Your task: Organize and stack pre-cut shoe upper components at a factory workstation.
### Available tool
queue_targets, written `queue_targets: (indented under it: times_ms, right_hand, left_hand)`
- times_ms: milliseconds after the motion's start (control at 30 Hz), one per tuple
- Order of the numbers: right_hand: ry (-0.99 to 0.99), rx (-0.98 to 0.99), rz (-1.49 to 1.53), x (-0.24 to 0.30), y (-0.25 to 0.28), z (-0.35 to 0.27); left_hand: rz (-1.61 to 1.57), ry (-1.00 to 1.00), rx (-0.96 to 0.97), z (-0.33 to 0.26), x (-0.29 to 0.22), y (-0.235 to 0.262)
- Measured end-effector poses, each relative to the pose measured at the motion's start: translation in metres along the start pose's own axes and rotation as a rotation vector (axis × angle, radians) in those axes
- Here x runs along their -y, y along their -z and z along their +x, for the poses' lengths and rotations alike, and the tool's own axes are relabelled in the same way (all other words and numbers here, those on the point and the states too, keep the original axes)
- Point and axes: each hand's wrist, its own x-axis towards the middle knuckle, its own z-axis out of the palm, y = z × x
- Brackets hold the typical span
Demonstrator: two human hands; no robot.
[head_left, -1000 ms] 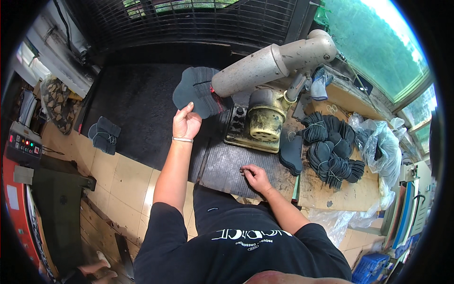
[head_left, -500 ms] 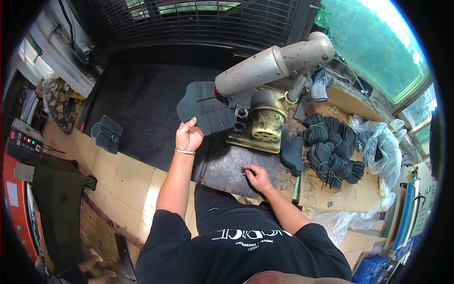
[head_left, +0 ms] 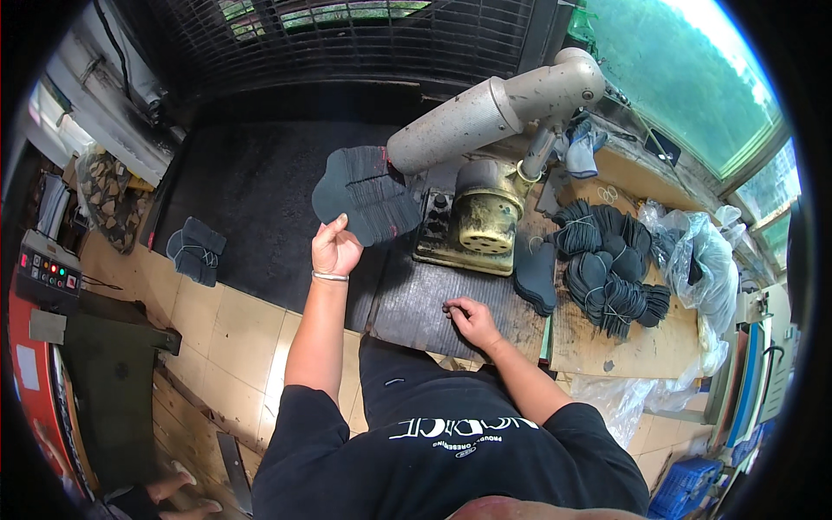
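Observation:
My left hand is closed on the lower edge of a fanned stack of dark grey shoe-sole pieces. The stack is held up over the black mat, its upper right corner at the open end of a grey metal cylinder on a jointed arm. My right hand rests on the ribbed tabletop with curled fingers; a small dark spot shows at the fingertips, too small to name. Right of it lies a loose pile of sole pieces. A grimy yellowish pot-shaped housing stands between the hands and the arm.
Tied bundles of sole pieces lie on a brown board at the right, beside a clear plastic bag. Another tied bundle sits on the black mat. A control box stands far left. A person's legs show lower left.
My left hand and the stack have shifted slightly left, and the stack's fanned edges look a little turned. My right hand stays in place on the tabletop.

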Motion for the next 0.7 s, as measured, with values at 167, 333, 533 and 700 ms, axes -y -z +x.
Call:
queue_targets:
  times_ms: [167,333,533,700]
  right_hand:
    - [-0.008,0.000,-0.006,-0.005,0.000,0.000]
    - [-0.009,0.022,0.009,-0.006,-0.001,0.000]
    - [-0.042,0.001,0.021,-0.004,0.002,0.000]
    - [-0.025,0.013,0.006,-0.008,0.001,0.001]
  left_hand:
    - [0.015,0.047,0.065,0.019,-0.004,-0.014]
    - [-0.025,-0.008,-0.001,0.039,-0.011,-0.014]
    - [0.035,-0.028,-0.180,0.055,-0.006,-0.043]
    - [0.033,-0.068,-0.166,0.067,-0.012,-0.051]
